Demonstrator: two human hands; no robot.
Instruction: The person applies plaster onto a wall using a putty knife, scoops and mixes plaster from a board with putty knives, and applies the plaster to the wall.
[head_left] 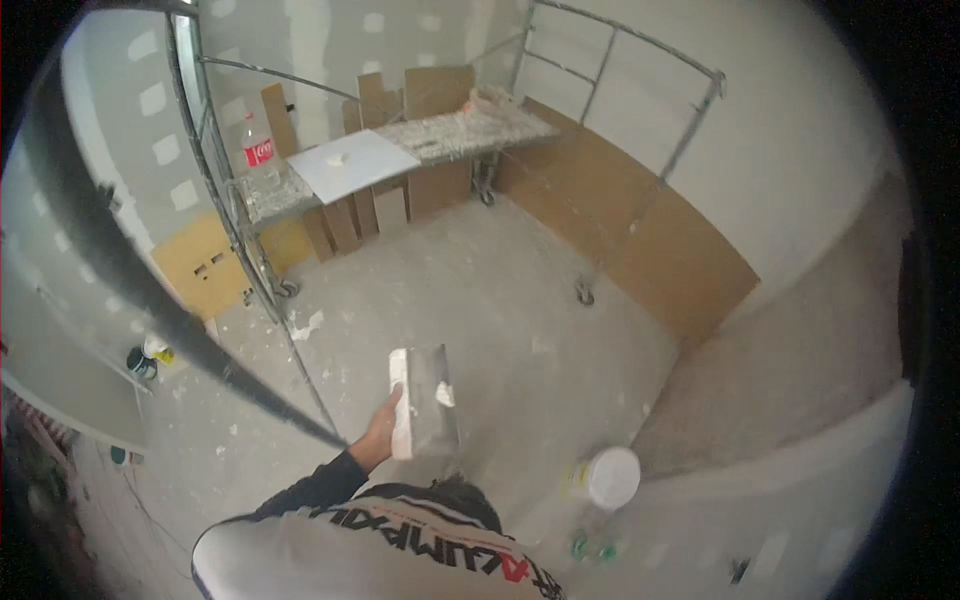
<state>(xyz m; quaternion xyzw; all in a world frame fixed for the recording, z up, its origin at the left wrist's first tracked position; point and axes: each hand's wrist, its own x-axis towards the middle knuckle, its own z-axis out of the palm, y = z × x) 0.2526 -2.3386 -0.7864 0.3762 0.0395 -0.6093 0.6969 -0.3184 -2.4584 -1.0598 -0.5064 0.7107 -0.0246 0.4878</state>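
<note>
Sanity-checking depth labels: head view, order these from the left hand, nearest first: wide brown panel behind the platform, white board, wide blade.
1. Wide blade: held in the left hand.
2. White board: ahead, lying on the platform.
3. Wide brown panel: farthest ahead, standing behind the platform.

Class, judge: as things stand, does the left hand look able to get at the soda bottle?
Probably not: the left hand is taken up by a wide plastering blade, and the red-labelled soda bottle stands on the scaffold platform, beyond a stretch of floor.
</note>
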